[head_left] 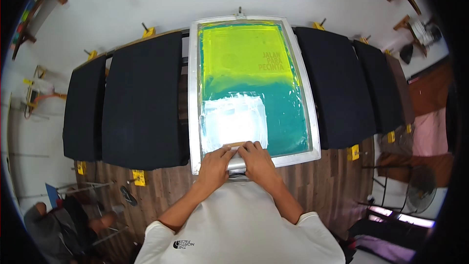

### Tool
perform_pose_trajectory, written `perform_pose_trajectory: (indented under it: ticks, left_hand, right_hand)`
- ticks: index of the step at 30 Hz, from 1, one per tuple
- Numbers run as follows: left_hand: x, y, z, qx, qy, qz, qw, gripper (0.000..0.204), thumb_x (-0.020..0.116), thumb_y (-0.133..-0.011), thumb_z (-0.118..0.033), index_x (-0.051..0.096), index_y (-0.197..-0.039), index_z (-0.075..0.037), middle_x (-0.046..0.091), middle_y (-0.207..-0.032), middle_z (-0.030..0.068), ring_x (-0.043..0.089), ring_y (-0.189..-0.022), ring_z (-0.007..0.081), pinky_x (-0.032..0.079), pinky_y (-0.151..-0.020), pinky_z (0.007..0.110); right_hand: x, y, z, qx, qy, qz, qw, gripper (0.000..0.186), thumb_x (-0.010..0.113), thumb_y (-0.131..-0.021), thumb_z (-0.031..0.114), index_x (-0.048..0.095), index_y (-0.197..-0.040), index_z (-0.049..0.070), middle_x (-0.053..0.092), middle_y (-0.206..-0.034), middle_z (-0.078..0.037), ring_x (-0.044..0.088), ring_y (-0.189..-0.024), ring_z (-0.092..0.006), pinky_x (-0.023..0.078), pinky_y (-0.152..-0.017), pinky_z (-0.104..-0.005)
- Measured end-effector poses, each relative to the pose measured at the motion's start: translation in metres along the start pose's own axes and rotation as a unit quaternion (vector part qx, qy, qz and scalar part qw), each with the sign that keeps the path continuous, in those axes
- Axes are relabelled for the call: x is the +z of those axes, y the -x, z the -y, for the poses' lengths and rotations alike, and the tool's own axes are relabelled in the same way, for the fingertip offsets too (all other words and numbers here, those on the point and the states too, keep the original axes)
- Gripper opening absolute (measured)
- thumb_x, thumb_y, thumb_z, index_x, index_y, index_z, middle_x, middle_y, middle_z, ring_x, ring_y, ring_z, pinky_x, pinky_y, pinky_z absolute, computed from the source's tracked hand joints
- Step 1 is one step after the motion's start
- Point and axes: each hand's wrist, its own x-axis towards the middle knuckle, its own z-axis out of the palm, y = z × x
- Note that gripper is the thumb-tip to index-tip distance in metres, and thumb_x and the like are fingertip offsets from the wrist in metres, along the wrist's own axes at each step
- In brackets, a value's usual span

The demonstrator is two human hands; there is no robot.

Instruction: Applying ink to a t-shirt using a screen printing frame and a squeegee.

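Observation:
A silver-framed printing screen (194, 93) lies lengthwise in front of me. Its mesh is green, with a yellow-green upper part that bears faint lettering. White ink (234, 117) forms a thick, roughly square patch at the near left of the mesh. My left hand (215, 165) and my right hand (258, 164) are side by side at the screen's near edge. Both have their fingers closed on a squeegee (236, 144), whose tan edge shows at the near end of the white patch. The hands hide most of the squeegee.
Black fabric-covered boards (141, 102) flank the screen on the left, and more black boards (334, 88) on the right. Yellow clamps (139, 177) stick out along their ends. A standing fan (421, 188) is at lower right; a person (63, 225) is at lower left.

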Motion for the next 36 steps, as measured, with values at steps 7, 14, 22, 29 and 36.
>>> perform_pose_trajectory:
  ticks: [7, 14, 22, 29, 36]
  left_hand:
    - [-0.015, -0.074, 0.038, -0.019, 0.025, -0.049, 0.998, 0.043, 0.059, -0.069, 0.012, 0.070, -0.108, -0.002, 0.069, -0.101, 0.0197, 0.065, -0.093, 0.0384, 0.050, -0.083, 0.046]
    - [0.001, -0.042, 0.034, -0.003, 0.011, -0.037, 0.999, 0.059, 0.062, -0.061, 0.014, 0.061, -0.119, 0.000, 0.064, -0.115, 0.0218, 0.062, -0.103, 0.0406, 0.050, -0.088, 0.046]
    - [-0.020, -0.019, 0.003, -0.081, 0.037, 0.111, 0.990, 0.050, 0.067, -0.066, 0.004, 0.068, -0.115, -0.003, 0.068, -0.108, 0.0173, 0.064, -0.100, 0.0360, 0.050, -0.088, 0.046]
    - [-0.013, -0.078, 0.040, -0.072, -0.005, -0.004, 0.997, 0.041, 0.061, -0.069, 0.008, 0.067, -0.109, -0.001, 0.068, -0.105, 0.0176, 0.064, -0.096, 0.0376, 0.051, -0.083, 0.046]
    - [0.013, 0.001, 0.020, -0.015, -0.011, -0.017, 1.000, 0.065, 0.066, -0.064, 0.010, 0.057, -0.127, -0.003, 0.059, -0.123, 0.0194, 0.055, -0.117, 0.0401, 0.045, -0.095, 0.047]
  right_hand:
    - [-0.026, -0.089, -0.021, -0.005, 0.059, 0.005, 0.998, 0.033, 0.066, -0.071, -0.003, 0.064, -0.101, 0.008, 0.064, -0.098, -0.013, 0.062, -0.092, -0.0359, 0.054, -0.078, -0.0467]
    - [0.010, -0.051, -0.020, -0.026, 0.025, -0.066, 0.997, 0.045, 0.066, -0.066, -0.005, 0.058, -0.109, 0.005, 0.055, -0.113, -0.016, 0.055, -0.104, -0.0364, 0.052, -0.076, -0.0463]
    - [-0.024, -0.024, -0.003, 0.001, -0.003, 0.084, 0.996, 0.042, 0.065, -0.065, -0.006, 0.065, -0.105, 0.005, 0.063, -0.104, -0.015, 0.059, -0.098, -0.0363, 0.051, -0.082, -0.0462]
    - [-0.026, -0.094, -0.027, -0.027, 0.037, 0.010, 0.999, 0.038, 0.064, -0.068, -0.004, 0.062, -0.105, 0.007, 0.063, -0.100, -0.015, 0.060, -0.095, -0.0376, 0.052, -0.078, -0.0485]
    - [0.001, -0.019, -0.002, -0.009, -0.001, 0.016, 1.000, 0.056, 0.067, -0.061, -0.008, 0.057, -0.115, 0.005, 0.056, -0.122, -0.016, 0.054, -0.107, -0.0388, 0.051, -0.084, -0.0469]
